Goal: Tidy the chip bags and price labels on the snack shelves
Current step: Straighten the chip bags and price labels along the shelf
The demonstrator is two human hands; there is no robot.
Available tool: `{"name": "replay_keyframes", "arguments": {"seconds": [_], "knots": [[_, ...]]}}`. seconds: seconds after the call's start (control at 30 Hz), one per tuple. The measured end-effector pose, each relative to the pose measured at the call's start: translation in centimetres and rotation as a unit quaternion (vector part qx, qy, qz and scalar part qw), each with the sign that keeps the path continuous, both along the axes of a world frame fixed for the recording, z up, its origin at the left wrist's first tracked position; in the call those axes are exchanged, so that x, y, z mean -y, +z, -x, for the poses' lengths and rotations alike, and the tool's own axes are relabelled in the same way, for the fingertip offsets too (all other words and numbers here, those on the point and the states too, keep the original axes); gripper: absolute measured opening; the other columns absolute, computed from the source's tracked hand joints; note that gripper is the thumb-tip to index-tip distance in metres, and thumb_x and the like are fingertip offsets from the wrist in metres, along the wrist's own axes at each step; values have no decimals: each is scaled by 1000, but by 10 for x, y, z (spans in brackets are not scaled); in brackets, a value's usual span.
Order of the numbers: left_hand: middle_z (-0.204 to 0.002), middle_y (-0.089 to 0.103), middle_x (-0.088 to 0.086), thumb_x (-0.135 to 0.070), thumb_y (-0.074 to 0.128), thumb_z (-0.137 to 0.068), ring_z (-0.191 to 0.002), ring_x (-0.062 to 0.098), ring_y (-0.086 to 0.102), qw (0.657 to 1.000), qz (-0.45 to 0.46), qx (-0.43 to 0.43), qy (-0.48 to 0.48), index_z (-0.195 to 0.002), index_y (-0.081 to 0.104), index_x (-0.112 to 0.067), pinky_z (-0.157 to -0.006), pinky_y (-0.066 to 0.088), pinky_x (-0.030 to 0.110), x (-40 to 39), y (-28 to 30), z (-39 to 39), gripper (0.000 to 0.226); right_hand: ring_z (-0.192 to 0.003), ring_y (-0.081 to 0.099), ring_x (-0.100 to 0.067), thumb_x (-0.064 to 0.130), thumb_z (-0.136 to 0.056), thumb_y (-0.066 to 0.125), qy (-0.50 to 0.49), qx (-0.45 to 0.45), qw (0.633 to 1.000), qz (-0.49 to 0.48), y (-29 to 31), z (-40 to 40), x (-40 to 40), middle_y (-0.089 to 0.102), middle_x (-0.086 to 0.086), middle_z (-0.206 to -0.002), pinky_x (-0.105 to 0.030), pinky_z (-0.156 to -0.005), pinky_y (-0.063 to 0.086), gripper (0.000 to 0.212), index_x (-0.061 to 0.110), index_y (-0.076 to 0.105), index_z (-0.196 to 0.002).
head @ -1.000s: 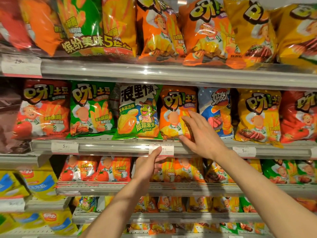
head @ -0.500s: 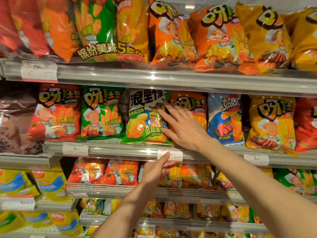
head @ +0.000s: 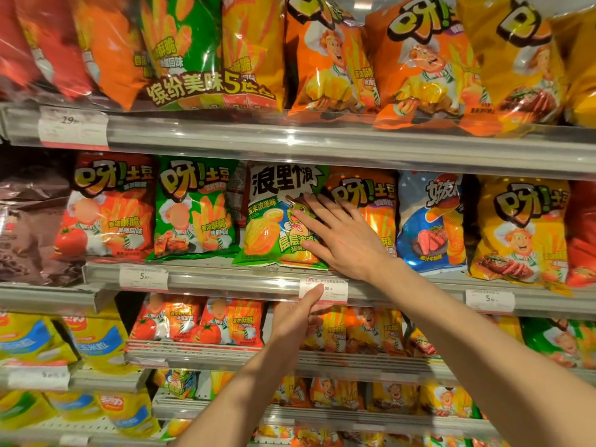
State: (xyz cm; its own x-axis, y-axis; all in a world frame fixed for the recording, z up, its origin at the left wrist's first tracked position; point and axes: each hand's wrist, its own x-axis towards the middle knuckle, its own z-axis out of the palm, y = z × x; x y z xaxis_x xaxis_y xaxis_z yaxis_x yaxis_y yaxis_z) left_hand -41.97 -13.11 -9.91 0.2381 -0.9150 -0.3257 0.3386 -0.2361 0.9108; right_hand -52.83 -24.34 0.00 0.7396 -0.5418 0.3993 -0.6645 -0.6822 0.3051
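Observation:
On the middle shelf a green and white chip bag (head: pixel 274 227) with a frog picture leans forward over the shelf rail (head: pixel 225 280). My right hand (head: pixel 345 237) lies flat with straight fingers across its right side and across the orange bag (head: pixel 380 201) behind. Below it, my left hand (head: pixel 298 321) points up, its fingertip touching the white price label (head: pixel 335 290) in the rail. The other left fingers are curled under.
Red (head: pixel 106 208), green (head: pixel 193 211), blue (head: pixel 429 221) and yellow (head: pixel 522 230) bags fill the same shelf. Large bags crowd the top shelf. More price labels sit at the left (head: pixel 143 278) and right (head: pixel 489 300) of the rail. Lower shelves hold small bags.
My right hand has slid left from the orange bag onto the green frog bag. My left fingertip stays on the price label. The view has shifted closer.

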Motion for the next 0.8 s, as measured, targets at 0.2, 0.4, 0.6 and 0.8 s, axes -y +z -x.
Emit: {"name": "replay_keyframes", "arguments": {"seconds": [0.2,0.4,0.6,0.8], "knots": [[-73,65,8,-57,84,-70,-64,17,59,1000,-3,19,4,-82,71,-8,-65,45,31,4,-9,1,52,-154,23,-26,59,-103,23,8,5,1000,-1,1,2,-3,26,-5,-167,-48,-122,21,65,28,24,-160],[-77,73,7,-53,83,-76,-65,17,60,1000,1,10,1,-90,79,-4,-64,47,30,5,-9,-1,51,-154,23,-27,56,-104,33,-5,57,998,13,-4,23,-13,24,-10,-167,-45,-124,19,68,16,26,-160],[-67,68,12,-53,82,-77,-70,24,62,999,-2,30,15,-79,79,-9,-69,51,34,7,-14,-1,45,-158,1,-25,58,-102,37,-86,170,982,-15,-26,61,-40,6,-10,-170,-45,-127,6,75,18,16,-162],[-72,73,16,-66,77,-66,-70,26,61,998,-9,67,19,-78,80,-8,-74,50,39,7,-14,-3,59,-157,-3,-12,64,-98,43,-158,310,931,-107,-69,84,-94,1,5,-171,-40,-127,7,77,27,18,-161]]}}
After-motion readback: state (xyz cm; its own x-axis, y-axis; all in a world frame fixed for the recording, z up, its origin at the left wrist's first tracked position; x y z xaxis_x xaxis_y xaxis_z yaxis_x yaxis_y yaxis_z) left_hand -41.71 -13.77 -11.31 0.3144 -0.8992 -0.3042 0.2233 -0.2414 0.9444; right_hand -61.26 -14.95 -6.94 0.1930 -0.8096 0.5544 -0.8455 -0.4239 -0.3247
